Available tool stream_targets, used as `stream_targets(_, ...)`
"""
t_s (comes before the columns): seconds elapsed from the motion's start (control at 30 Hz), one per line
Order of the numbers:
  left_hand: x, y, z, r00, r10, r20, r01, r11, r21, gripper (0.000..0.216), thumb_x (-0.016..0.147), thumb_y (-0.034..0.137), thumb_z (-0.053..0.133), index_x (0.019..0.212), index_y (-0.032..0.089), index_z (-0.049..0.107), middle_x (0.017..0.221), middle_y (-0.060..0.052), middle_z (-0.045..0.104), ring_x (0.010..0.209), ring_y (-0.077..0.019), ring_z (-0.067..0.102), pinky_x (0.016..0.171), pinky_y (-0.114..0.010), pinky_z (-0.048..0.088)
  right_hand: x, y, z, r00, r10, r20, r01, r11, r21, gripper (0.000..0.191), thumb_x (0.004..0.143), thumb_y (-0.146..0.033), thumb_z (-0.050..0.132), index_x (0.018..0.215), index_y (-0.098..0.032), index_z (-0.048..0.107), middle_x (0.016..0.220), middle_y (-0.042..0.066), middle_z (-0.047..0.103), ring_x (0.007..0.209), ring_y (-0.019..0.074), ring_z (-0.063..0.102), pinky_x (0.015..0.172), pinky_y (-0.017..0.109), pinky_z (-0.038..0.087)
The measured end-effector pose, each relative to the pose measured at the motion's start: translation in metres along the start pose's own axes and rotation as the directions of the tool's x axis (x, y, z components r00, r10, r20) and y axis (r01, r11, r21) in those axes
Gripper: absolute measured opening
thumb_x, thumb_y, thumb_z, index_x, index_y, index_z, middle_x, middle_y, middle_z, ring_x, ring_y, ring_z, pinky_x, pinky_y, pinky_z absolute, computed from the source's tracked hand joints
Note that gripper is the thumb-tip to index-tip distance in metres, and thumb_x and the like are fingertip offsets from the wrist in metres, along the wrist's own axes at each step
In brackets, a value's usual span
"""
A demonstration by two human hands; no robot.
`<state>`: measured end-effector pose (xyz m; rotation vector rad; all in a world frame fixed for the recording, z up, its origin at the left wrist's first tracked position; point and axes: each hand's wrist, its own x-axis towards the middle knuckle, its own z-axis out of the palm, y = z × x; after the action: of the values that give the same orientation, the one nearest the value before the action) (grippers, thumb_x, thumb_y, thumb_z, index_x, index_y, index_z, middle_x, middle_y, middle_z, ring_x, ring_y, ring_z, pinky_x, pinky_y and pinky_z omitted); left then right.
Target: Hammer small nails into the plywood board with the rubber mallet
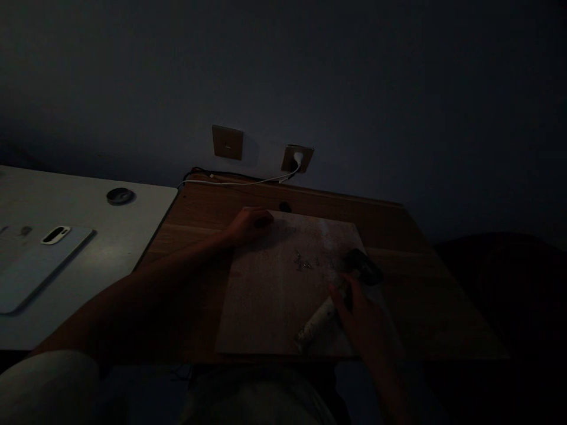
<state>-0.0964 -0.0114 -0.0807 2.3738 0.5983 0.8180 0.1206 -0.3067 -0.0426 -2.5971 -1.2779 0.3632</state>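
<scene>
The scene is very dark. A pale wooden board (pixel 274 295) lies on a brown wooden table (pixel 411 295). My left hand (pixel 248 225) rests on the board's far left corner with its fingers curled over the edge. My right hand (pixel 358 316) lies on a hammer (pixel 330 307) at the board's right side, fingers around its light handle; the dark head (pixel 361 265) points away from me. Several small nails (pixel 305 261) lie scattered near the board's middle, left of the hammer head.
A white table (pixel 101 248) adjoins on the left, bearing a phone-like slab (pixel 35 265) and a small dark round object (pixel 120 195). Two wall sockets (pixel 227 142) sit on the wall behind, one with a white plug (pixel 297 158) and cable running left.
</scene>
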Motion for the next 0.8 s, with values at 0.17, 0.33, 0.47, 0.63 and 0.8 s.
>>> stream_targets(0.17, 0.0004, 0.0026, -0.0017, 1.000, -0.016, 0.009, 0.016, 1.000, -0.018, 0.019, 0.083, 0.019, 0.066, 0.099, 0.017, 0.076, 0.094, -0.005, 0.077, 0.082, -0.0173, 0.071, 0.077, -0.027, 0.055, 0.0016, 0.0001, 0.0027, 0.999, -0.017, -0.035, 0.016, 0.999, -0.031, 0.067, 0.101, -0.067, 0.034, 0.146, -0.022, 0.057, 0.102, 0.015, 0.081, 0.088, 0.0359, 0.078, 0.074, 0.043, 0.055)
stream_targets(0.33, 0.0004, 0.0062, -0.0045, 0.999, -0.015, 0.032, 0.016, 1.000, -0.024, 0.018, 0.087, 0.022, 0.066, 0.101, 0.017, 0.077, 0.096, -0.006, 0.078, 0.084, -0.0174, 0.071, 0.080, -0.027, 0.056, 0.0007, -0.0019, 0.0040, 0.999, -0.010, -0.039, 0.012, 0.999, 0.042, 0.066, 0.100, -0.066, 0.036, 0.145, -0.023, 0.059, 0.117, 0.015, 0.079, 0.097, 0.0353, 0.078, 0.080, 0.045, 0.056)
stream_targets(0.47, 0.0005, 0.0052, -0.0034, 1.000, -0.014, 0.019, 0.015, 1.000, -0.009, 0.018, 0.087, 0.022, 0.067, 0.101, 0.017, 0.077, 0.096, -0.006, 0.078, 0.085, -0.0173, 0.072, 0.081, -0.028, 0.055, -0.0004, -0.0017, 0.0048, 0.999, -0.006, -0.052, 0.009, 0.998, 0.069, 0.066, 0.100, -0.068, 0.036, 0.145, -0.025, 0.058, 0.116, 0.014, 0.080, 0.098, 0.0339, 0.078, 0.081, 0.043, 0.056)
stream_targets(0.63, 0.0006, 0.0029, -0.0018, 1.000, 0.008, 0.003, -0.008, 1.000, 0.013, 0.018, 0.088, 0.022, 0.066, 0.101, 0.016, 0.078, 0.097, -0.008, 0.078, 0.085, -0.0186, 0.073, 0.080, -0.029, 0.055, -0.0004, -0.0018, 0.0033, 0.999, 0.008, -0.034, -0.006, 0.996, 0.084, 0.069, 0.100, -0.069, 0.035, 0.146, -0.024, 0.058, 0.116, 0.015, 0.080, 0.099, 0.0352, 0.077, 0.081, 0.045, 0.056)
stream_targets(0.8, 0.0010, 0.0026, -0.0010, 1.000, -0.004, 0.001, 0.004, 1.000, 0.020, 0.017, 0.087, 0.019, 0.067, 0.100, 0.017, 0.078, 0.096, -0.007, 0.078, 0.085, -0.0185, 0.073, 0.079, -0.029, 0.056, -0.0007, -0.0022, 0.0030, 0.999, -0.007, -0.047, 0.011, 0.996, 0.083, 0.069, 0.099, -0.069, 0.035, 0.145, -0.024, 0.059, 0.123, 0.016, 0.078, 0.101, 0.0371, 0.077, 0.083, 0.047, 0.055)
